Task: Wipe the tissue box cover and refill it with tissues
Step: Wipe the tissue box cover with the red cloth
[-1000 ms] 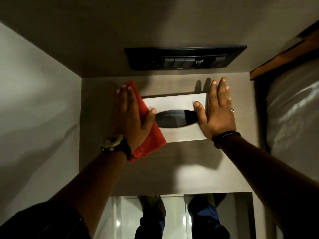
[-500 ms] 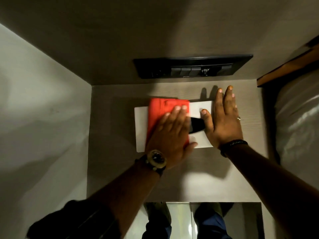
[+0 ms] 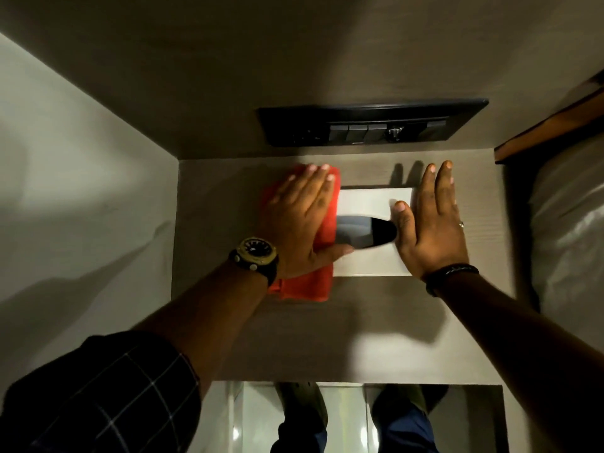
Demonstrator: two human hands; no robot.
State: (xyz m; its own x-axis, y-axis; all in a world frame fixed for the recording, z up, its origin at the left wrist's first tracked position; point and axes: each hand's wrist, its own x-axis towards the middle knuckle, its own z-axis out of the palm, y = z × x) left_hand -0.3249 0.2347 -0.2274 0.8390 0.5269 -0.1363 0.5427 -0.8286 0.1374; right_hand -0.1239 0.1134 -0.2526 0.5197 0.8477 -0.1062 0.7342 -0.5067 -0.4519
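Now soft red cloth (image 3: 302, 282), smooth white box cover (image 3: 366, 204)

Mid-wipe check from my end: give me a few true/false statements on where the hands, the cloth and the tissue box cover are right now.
1. The left hand presses flat on the red cloth. True.
2. The red cloth covers the right end of the tissue box cover. False: it lies over the left end.
3. The right hand rests open against the cover's right end. True.
4. Tissues stick out of the oval slot. False: the slot looks dark, with no tissue showing.
5. The wristwatch is on the right wrist. False: it is on the left; the right wrist has a dark band.
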